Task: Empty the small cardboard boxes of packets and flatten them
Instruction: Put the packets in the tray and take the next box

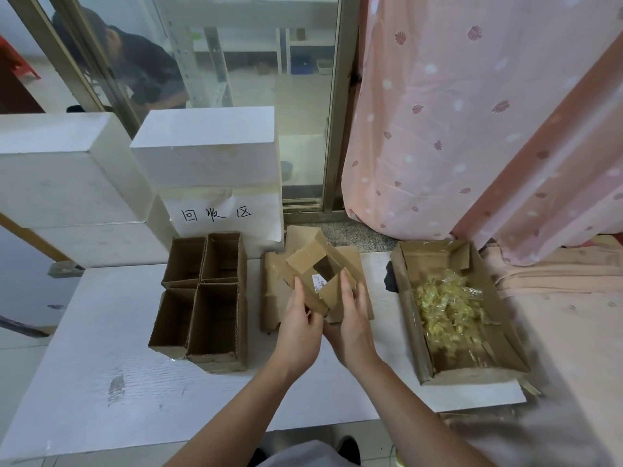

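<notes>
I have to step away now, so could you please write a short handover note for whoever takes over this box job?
Left hand and right hand both grip one small box, open and empty as far as visible, over the flattened cardboard.
Packets lie in the big tray box on the right.
Four open boxes stand on the left; they look empty, though their bottoms are in shadow.
Done: some boxes flattened.
Left: flatten the held box, then check and flatten the four.
</notes>
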Demonstrator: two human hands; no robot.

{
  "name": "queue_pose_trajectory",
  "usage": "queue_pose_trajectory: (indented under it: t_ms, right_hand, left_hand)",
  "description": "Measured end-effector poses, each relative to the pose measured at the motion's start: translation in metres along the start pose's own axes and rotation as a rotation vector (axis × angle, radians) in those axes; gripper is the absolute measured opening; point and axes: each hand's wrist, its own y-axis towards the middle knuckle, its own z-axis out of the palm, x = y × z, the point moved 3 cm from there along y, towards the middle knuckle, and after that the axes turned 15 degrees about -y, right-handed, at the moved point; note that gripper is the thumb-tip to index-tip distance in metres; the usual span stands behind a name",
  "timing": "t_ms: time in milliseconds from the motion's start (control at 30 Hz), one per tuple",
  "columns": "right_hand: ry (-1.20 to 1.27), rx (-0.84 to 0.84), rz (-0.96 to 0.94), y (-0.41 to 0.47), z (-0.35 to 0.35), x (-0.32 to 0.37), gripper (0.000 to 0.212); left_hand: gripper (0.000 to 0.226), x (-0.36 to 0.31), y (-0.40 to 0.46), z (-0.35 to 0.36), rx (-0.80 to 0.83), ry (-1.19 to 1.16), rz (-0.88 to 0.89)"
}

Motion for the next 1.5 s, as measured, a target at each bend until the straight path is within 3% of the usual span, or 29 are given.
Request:
queue_pose_trajectory:
  t_ms: [133, 300, 500, 600, 733, 867, 933, 1100, 1300, 1500]
  right_hand:
    - [-0.002, -0.077, -0.025, 0.007, -0.014, -0.005, 0.1]
    - [-0.027, -0.081, -0.036, 0.015, -0.026, -0.013, 0.1]
    - [-0.035, 0.085, -0.086, 0.018, -0.034, -0.015, 0.108]
    - [-0.057, 0.166, -0.124, 0.016, -0.037, -0.007, 0.112]
    - [-0.111, 0.255, -0.127, 0.016, -0.044, 0.003, 0.117]
    - [-0.098, 0.46, -0.111, 0.014, -0.049, 0.009, 0.124]
    - [-0.072, 0.509, -0.111, 0.016, -0.048, 0.013, 0.116]
    - [-0.03, 0.322, -0.076, 0.021, -0.039, 0.018, 0.077]
    - [0.08, 0.302, -0.053, 0.015, -0.044, 0.025, 0.077]
    - [0.21, 0.312, 0.032, 0.01, -0.052, 0.022, 0.077]
  left_hand:
    - [0.057, -0.003, -0.003, 0.003, 0.062, 0.015, 0.054]
    - [0.058, -0.003, 0.002, -0.019, 0.044, 0.271, 0.09]
    - [0.057, -0.023, 0.03, -0.058, -0.02, 0.494, 0.109]
    - [0.069, -0.022, 0.044, -0.066, 0.099, 0.39, -0.042]
    - [0.102, -0.01, 0.043, -0.067, 0.279, 0.308, -0.179]
    - [0.106, 0.007, 0.039, -0.067, 0.24, 0.272, -0.154]
    - [0.104, 0.012, 0.038, -0.068, 0.182, 0.247, -0.124]
    - [0.101, 0.013, 0.035, -0.059, 0.015, 0.179, -0.102]
    - [0.09, 0.009, 0.025, -0.059, -0.006, 0.151, -0.053]
    - [0.083, 0.008, 0.013, -0.078, 0.142, 0.044, -0.09]
